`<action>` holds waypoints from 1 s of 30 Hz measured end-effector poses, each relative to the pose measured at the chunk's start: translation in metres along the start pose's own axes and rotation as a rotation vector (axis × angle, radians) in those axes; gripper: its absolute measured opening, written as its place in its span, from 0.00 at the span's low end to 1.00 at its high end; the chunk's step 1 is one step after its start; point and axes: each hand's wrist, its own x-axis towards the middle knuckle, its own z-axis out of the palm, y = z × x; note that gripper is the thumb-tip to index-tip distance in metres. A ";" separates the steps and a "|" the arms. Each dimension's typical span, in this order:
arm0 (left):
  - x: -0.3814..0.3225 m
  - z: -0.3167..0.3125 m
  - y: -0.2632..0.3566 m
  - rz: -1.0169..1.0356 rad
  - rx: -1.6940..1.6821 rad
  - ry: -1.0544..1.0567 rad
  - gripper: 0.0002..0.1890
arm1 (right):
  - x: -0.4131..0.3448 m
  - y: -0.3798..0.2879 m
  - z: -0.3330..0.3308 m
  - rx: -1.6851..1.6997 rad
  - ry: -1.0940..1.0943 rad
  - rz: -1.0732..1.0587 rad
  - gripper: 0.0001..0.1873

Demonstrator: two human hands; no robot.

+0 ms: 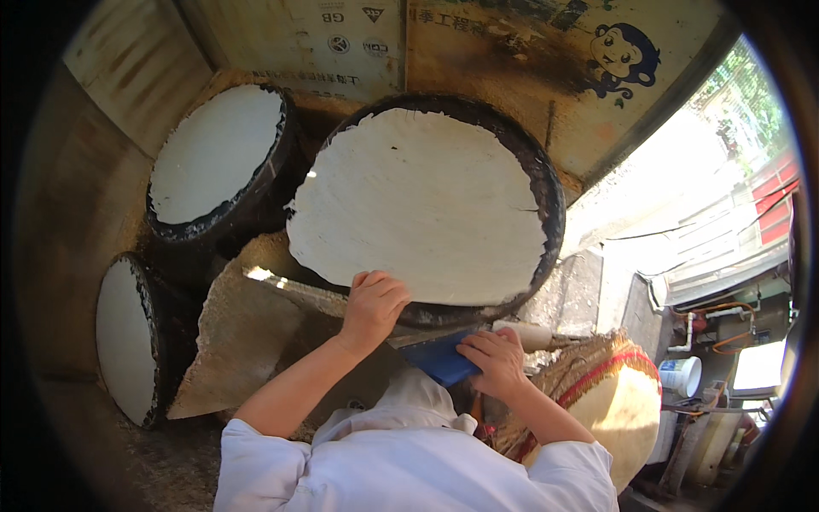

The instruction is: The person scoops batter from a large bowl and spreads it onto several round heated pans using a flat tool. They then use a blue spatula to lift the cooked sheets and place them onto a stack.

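A large round black vessel [551, 198] lies before me, its face covered by a white layer [416, 205] with a ragged edge. My left hand [377, 307] rests at the near edge of this layer, fingers curled. Its fingertips are hidden, so I cannot tell whether they grip the edge. Lower and to the right, my right hand [496, 361] holds a blue flat tool [438, 358], perhaps a scraper, with a pale straight edge towards the vessel. The tool is just below the near rim; whether it touches is unclear.
Two similar white-faced vessels, one upper [217, 153] and one lower [128, 339], stand at left. A pale irregular sheet [243, 333] leans near my left arm. At right are a round fringed, red-banded object [614, 416] and a white bucket [681, 376]. Printed panels [512, 57] wall the far side.
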 end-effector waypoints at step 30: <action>-0.454 -0.249 -0.012 -0.420 0.316 -0.210 0.11 | -0.084 -0.198 -0.097 0.934 1.040 0.688 0.09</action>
